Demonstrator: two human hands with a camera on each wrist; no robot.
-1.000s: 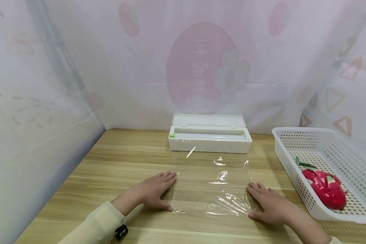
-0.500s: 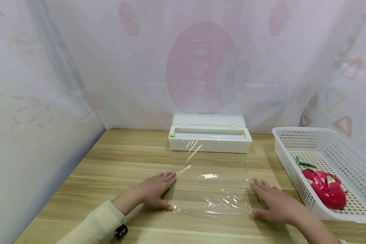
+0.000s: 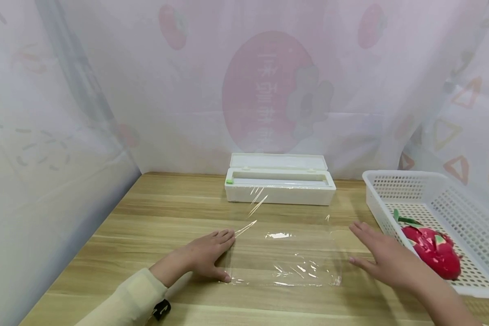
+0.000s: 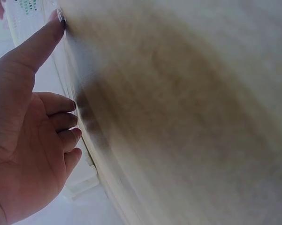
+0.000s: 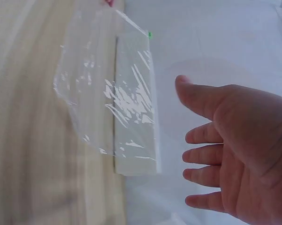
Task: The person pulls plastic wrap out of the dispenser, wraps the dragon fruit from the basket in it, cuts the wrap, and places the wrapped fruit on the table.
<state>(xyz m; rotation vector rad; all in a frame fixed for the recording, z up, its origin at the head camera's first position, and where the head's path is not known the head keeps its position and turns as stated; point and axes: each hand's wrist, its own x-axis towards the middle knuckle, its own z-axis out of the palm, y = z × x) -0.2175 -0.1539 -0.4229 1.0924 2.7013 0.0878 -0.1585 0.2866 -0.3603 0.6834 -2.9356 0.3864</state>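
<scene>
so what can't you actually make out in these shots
- Head view: whether a roll sits inside the white box; its front wall hides it.
- Head view: the far edge of the clear film; too faint against the table.
- Left wrist view: the table surface is blurred.
- Head view: the basket is cut off by the right edge.

film [image 3: 285, 253]: clear glossy plastic, creased | table [image 3: 146, 226]: matt wood-grain | basket [image 3: 468, 235]: white perforated plastic
</scene>
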